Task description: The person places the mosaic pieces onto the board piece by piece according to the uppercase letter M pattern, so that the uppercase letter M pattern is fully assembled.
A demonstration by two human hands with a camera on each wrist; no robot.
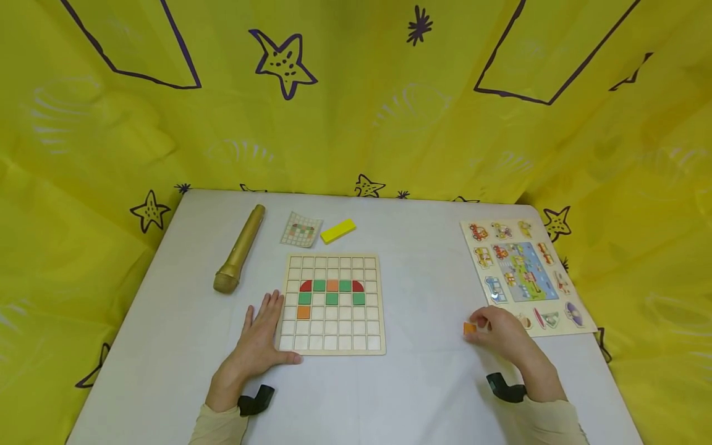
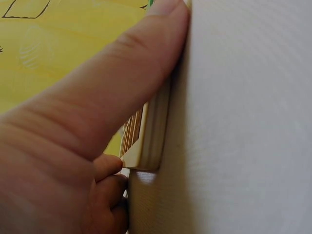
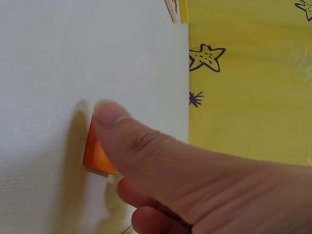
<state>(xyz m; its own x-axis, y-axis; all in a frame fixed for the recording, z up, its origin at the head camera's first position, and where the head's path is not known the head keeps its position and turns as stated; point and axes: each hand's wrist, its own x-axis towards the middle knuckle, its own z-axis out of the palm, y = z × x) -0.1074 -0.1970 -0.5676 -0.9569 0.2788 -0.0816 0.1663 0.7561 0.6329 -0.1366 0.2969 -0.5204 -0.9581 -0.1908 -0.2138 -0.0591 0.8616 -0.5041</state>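
Note:
A wooden grid board (image 1: 332, 345) lies on the white table, with red, green and orange tiles in several of its squares. My left hand (image 1: 257, 343) rests along the board's left side, fingers straight at the left edge and thumb by the lower edge. In the left wrist view the thumb (image 2: 131, 63) lies across the board's edge (image 2: 155, 131). Right of the board, my right hand (image 1: 503, 334) pinches an orange tile (image 1: 470, 329) between thumb and fingers. The right wrist view shows this tile (image 3: 100, 158) partly behind the thumb, close to the tabletop.
Behind the board lie a patterned card (image 1: 301, 230) and a yellow block (image 1: 338, 232). A gold microphone-shaped object (image 1: 240, 249) is at the left. A wooden vehicle puzzle (image 1: 525, 272) lies at the right, just beyond my right hand. Yellow curtains (image 1: 345, 123) surround the table.

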